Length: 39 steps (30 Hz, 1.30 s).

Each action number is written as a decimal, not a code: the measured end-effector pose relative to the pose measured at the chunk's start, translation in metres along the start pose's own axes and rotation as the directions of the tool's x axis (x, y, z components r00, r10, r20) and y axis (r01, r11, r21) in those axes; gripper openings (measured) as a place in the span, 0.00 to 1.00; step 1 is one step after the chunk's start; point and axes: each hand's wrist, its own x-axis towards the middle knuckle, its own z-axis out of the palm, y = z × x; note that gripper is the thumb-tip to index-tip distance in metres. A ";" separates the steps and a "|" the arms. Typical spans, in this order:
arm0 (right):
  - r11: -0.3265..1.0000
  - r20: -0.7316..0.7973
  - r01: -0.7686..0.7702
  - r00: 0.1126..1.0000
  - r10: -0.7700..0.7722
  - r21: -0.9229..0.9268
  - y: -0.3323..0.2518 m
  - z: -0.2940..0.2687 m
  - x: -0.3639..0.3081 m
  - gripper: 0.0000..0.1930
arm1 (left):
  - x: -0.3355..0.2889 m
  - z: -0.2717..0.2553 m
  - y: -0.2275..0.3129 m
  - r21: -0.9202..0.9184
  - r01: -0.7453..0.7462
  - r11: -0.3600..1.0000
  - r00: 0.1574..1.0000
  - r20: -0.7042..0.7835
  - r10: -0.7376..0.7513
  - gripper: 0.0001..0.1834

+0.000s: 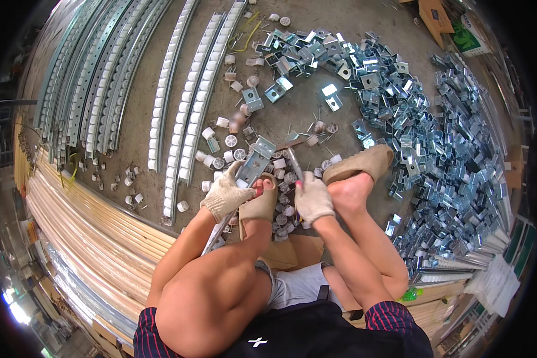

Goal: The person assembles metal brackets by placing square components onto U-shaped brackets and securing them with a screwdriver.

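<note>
My left hand (225,194), in a white knit glove, is closed on a shiny metal bracket (258,162) held above my left sandal (260,201). A narrow metal strip (216,237) shows under my left wrist; whether it joins the bracket is hidden. My right hand (314,198), also gloved, grips the shaft of a slim metal tool (295,162) that looks like a hammer. The tool's upper end is beside the bracket, apart from my left fingers. White plastic rollers (284,212) lie on the floor between my feet.
Rails fitted with white rollers (192,98) lie at the left. A large heap of metal brackets (400,113) curves round the right side. Long wrapped strips (95,232) fill the lower left. A cardboard box (435,18) stands at the far right. My right sandal (359,164) borders the heap.
</note>
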 end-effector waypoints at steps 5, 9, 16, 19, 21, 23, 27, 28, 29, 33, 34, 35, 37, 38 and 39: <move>0.477 0.357 -0.330 0.933 0.037 0.815 0.033 -0.071 -0.002 0.18 | 0.021 0.020 -0.042 -0.035 -0.092 0.995 0.995 -0.030 0.091 0.54; 0.485 0.351 -0.322 0.936 0.031 0.813 0.050 -0.137 0.024 0.20 | 0.009 0.019 -0.022 -0.036 -0.094 0.995 0.996 0.001 0.094 0.54; 0.922 0.303 0.142 0.917 -0.259 0.359 0.021 -0.141 0.040 0.18 | 0.005 0.027 -0.023 0.052 -0.227 0.972 0.973 -0.035 0.229 0.43; 0.865 -0.007 0.047 0.999 -0.050 0.500 0.047 -0.139 0.049 0.17 | 0.005 0.028 -0.024 0.057 -0.270 0.961 0.959 -0.071 0.274 0.45; 0.882 -0.140 0.063 0.990 0.004 0.467 0.054 -0.132 0.041 0.18 | 0.007 0.026 -0.023 0.114 -0.193 0.975 0.976 -0.084 0.203 0.45; 0.888 0.033 0.397 0.909 -0.416 0.233 0.049 -0.104 0.019 0.18 | 0.010 0.028 -0.021 0.086 -0.210 0.974 0.974 -0.071 0.216 0.45; 0.862 -0.063 0.222 0.974 -0.217 0.457 0.056 -0.106 0.024 0.18 | -0.001 0.013 -0.015 0.017 -0.229 0.973 0.967 -0.110 0.230 0.42; 0.796 -0.117 0.099 0.992 -0.036 0.597 0.071 -0.103 0.022 0.17 | -0.003 0.014 -0.017 0.031 -0.209 0.978 0.970 -0.119 0.211 0.41; 0.783 -0.246 0.170 0.969 -0.022 0.598 0.118 -0.093 0.036 0.18 | -0.004 0.016 -0.009 0.033 -0.194 0.980 0.974 -0.116 0.197 0.41; 0.857 -0.201 0.362 0.930 -0.307 0.368 0.057 -0.085 0.014 0.21 | -0.002 0.017 -0.006 0.114 -0.182 0.977 0.973 -0.122 0.195 0.41; 0.831 0.023 0.491 0.858 -0.514 0.261 0.028 -0.092 -0.004 0.21 | -0.004 0.017 -0.006 0.121 -0.169 0.978 0.978 -0.101 0.181 0.42; 0.910 0.177 0.350 0.903 -0.391 0.224 0.017 -0.101 -0.006 0.22 | -0.005 0.017 -0.012 0.085 -0.181 0.980 0.976 -0.107 0.190 0.42; 0.901 0.038 0.312 0.940 -0.338 0.302 0.025 -0.119 0.003 0.22 | -0.005 0.019 -0.018 0.090 -0.178 0.980 0.976 -0.113 0.188 0.42; 0.889 -0.025 0.305 0.948 -0.316 0.342 0.031 -0.128 0.013 0.22 | -0.005 0.019 -0.018 0.089 -0.172 0.981 0.975 -0.126 0.182 0.41; 0.825 -0.209 0.322 0.945 -0.252 0.464 0.046 -0.122 0.017 0.22 | -0.002 0.018 -0.011 0.063 -0.194 0.979 0.974 -0.108 0.200 0.41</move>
